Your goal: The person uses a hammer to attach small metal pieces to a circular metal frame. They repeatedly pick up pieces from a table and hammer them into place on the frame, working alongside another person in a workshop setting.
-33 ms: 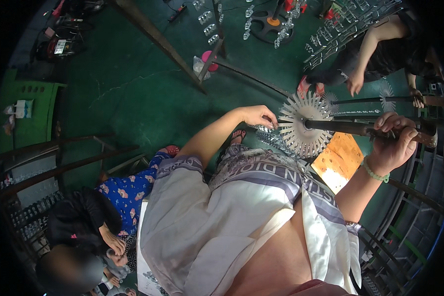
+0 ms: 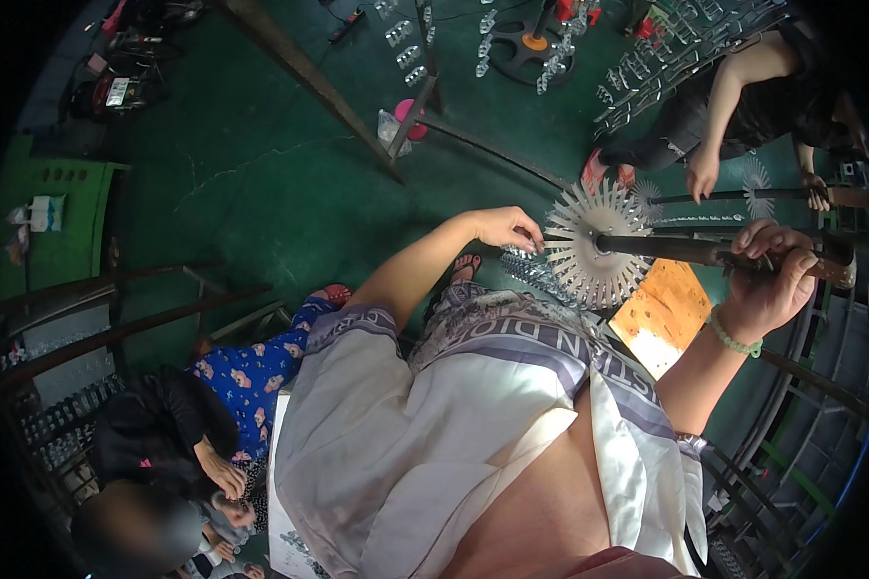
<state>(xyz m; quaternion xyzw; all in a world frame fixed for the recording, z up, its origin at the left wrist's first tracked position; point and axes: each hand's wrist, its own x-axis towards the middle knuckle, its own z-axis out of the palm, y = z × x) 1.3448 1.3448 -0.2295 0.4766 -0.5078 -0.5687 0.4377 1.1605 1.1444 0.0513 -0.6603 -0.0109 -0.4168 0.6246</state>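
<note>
A silver toothed wheel (image 2: pixel 589 217) with slotted, finger-like edges stands in front of me on the end of a dark bar (image 2: pixel 671 251). My left hand (image 2: pixel 512 229) is at the wheel's left edge, its thumb and fingers pinched together; what they hold, if anything, is too small to make out. Below that hand, shiny metal pieces (image 2: pixel 541 275) hang in a row, partly behind the wheel. My right hand (image 2: pixel 772 275) is closed round the far right part of the bar, with a green bead bracelet on the wrist.
A wooden board (image 2: pixel 661 304) lies below the wheel. At the upper right a co-worker's hand (image 2: pixel 703 174) is near a second bar with smaller toothed wheels (image 2: pixel 758 188). Another person's hands (image 2: pixel 227 482) work at lower left. Metal frame beams (image 2: pixel 309 87) cross the green floor.
The co-worker's hand at the upper right has moved slightly down toward the second bar. The shiny pieces under my left hand have shifted a little. Both my hands stay in place.
</note>
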